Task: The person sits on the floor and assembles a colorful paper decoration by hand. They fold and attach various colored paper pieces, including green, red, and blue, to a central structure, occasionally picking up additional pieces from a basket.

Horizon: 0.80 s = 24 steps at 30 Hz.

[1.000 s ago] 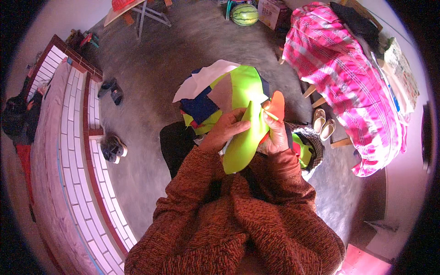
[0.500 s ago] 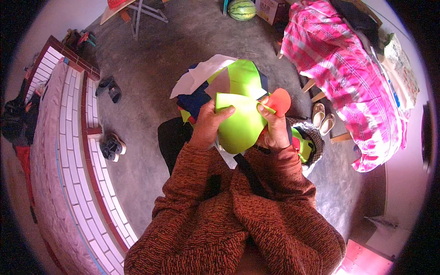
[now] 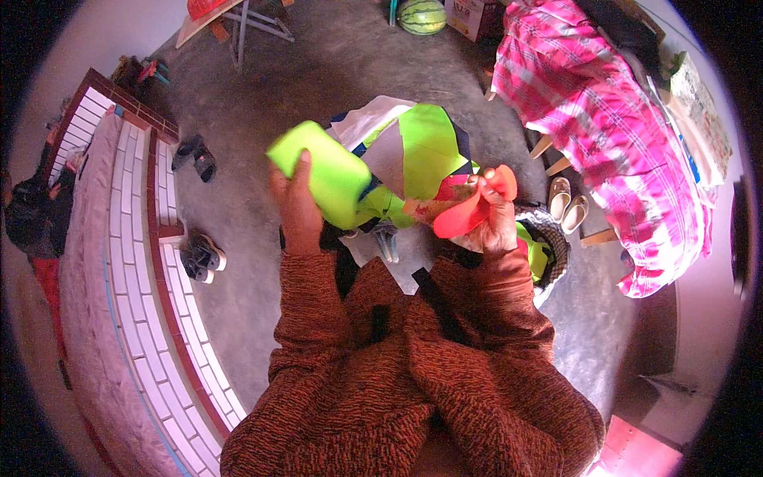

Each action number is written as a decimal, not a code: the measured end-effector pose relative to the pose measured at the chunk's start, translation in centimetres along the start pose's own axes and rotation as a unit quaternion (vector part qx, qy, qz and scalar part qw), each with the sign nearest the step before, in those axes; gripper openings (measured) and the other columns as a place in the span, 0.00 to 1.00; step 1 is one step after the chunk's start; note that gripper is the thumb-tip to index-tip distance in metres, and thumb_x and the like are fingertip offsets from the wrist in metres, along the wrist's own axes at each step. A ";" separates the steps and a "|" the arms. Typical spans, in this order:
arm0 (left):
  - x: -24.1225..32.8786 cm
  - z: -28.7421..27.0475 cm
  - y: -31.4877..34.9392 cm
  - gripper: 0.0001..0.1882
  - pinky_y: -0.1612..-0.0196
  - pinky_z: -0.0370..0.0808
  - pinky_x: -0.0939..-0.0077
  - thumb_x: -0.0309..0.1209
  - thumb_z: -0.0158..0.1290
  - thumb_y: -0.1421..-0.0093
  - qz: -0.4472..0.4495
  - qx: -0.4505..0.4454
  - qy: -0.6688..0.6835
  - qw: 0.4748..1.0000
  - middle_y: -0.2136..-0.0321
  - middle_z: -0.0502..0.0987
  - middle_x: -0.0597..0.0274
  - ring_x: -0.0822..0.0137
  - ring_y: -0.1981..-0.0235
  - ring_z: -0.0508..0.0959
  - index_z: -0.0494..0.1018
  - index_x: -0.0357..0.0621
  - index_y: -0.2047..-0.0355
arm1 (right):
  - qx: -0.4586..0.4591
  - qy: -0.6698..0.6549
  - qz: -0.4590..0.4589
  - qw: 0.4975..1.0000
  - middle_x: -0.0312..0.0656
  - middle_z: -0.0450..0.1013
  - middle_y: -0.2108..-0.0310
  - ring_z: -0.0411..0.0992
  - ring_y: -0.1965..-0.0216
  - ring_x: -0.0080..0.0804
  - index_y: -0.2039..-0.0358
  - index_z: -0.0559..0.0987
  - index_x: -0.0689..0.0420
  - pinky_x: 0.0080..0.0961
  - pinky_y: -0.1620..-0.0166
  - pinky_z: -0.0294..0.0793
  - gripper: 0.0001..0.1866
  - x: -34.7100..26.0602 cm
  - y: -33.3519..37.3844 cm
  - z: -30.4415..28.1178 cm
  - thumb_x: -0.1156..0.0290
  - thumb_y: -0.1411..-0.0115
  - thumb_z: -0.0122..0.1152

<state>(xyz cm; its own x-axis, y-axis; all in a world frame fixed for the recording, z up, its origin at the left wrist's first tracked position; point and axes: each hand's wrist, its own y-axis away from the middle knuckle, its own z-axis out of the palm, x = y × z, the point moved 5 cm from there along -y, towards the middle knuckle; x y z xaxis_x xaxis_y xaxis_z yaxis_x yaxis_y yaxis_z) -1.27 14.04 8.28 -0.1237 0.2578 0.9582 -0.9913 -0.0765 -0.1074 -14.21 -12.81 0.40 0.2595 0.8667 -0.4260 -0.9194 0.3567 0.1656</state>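
My left hand (image 3: 297, 208) grips a bright yellow-green piece of cloth (image 3: 324, 171) with rounded corners, thumb on top, held out to the left. My right hand (image 3: 499, 222) pinches a curved orange-red piece of cloth (image 3: 463, 216) between thumb and fingers, closer to my body. Between and beyond both hands lies a heap of cut cloth pieces: a lime-green one (image 3: 429, 139), a grey one (image 3: 385, 168) and a white one (image 3: 373, 116), with dark blue showing at the edges. What supports the heap is mostly hidden.
Beside my right forearm stands a checked basket (image 3: 559, 250) with green and red cloth inside. Pale clogs (image 3: 559, 199) lie near a bench under a pink plaid cover (image 3: 588, 119). Dark shoes (image 3: 203, 256) sit by the white-tiled ledge (image 3: 151, 318) at left. A watermelon (image 3: 421, 16) rests far back.
My hands have parted. The left has carried the yellow-green piece leftward, tilting it; the right has let go of that piece and holds the orange-red one, now turned lower and more inward.
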 end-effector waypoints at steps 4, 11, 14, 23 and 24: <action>4.5 0.9 -1.0 0.15 0.60 0.72 0.72 0.29 0.49 0.40 0.238 0.050 -0.131 0.961 0.64 0.74 0.56 0.66 0.64 0.75 0.65 0.38 0.53 | -0.007 -0.083 0.003 0.997 0.37 0.72 0.69 0.71 0.62 0.32 0.66 0.73 0.50 0.34 0.53 0.71 0.08 -0.6 -0.5 -1.3 0.78 0.45 0.57; -7.6 5.4 -0.1 0.26 0.42 0.56 0.53 0.18 0.52 0.55 0.308 -0.331 -0.487 0.747 0.50 0.68 0.52 0.50 0.45 0.64 0.67 0.48 0.53 | -0.056 -0.194 0.106 0.974 0.42 0.73 0.61 0.61 0.47 0.51 0.71 0.76 0.54 0.53 0.43 0.57 0.08 -1.3 0.5 1.9 0.63 0.43 0.56; -9.4 4.9 3.2 0.33 0.39 0.51 0.54 0.27 0.59 0.59 0.313 -0.344 -0.534 0.706 0.43 0.62 0.58 0.53 0.38 0.55 0.64 0.48 0.49 | -0.027 -0.189 0.078 0.978 0.36 0.73 0.64 0.66 0.52 0.45 0.67 0.76 0.51 0.49 0.44 0.60 0.05 -2.1 0.6 -0.2 0.67 0.45 0.59; -8.5 4.1 3.1 0.22 0.42 0.56 0.55 0.37 0.63 0.58 0.287 -0.350 -0.446 0.772 0.49 0.67 0.57 0.54 0.45 0.64 0.72 0.46 0.62 | -0.030 -0.190 0.101 0.976 0.39 0.73 0.61 0.66 0.53 0.47 0.67 0.76 0.51 0.50 0.44 0.59 0.11 -1.3 0.7 1.5 0.62 0.48 0.63; -8.3 4.3 3.3 0.20 0.43 0.57 0.56 0.37 0.63 0.58 0.278 -0.339 -0.433 0.788 0.49 0.68 0.57 0.54 0.46 0.65 0.73 0.46 0.64 | -0.148 -0.142 0.120 0.971 0.35 0.73 0.62 0.68 0.54 0.40 0.66 0.75 0.50 0.43 0.46 0.62 0.10 -1.2 1.9 4.7 0.64 0.48 0.63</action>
<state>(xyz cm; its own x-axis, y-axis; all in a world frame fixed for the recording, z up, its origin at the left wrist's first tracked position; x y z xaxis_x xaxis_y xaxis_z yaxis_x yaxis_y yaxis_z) -3.35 7.53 1.14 -0.7602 -0.4104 0.5037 -0.6285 0.6612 -0.4098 -14.88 -11.51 5.41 0.0592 0.9887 -0.1379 -0.9973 0.0526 -0.0514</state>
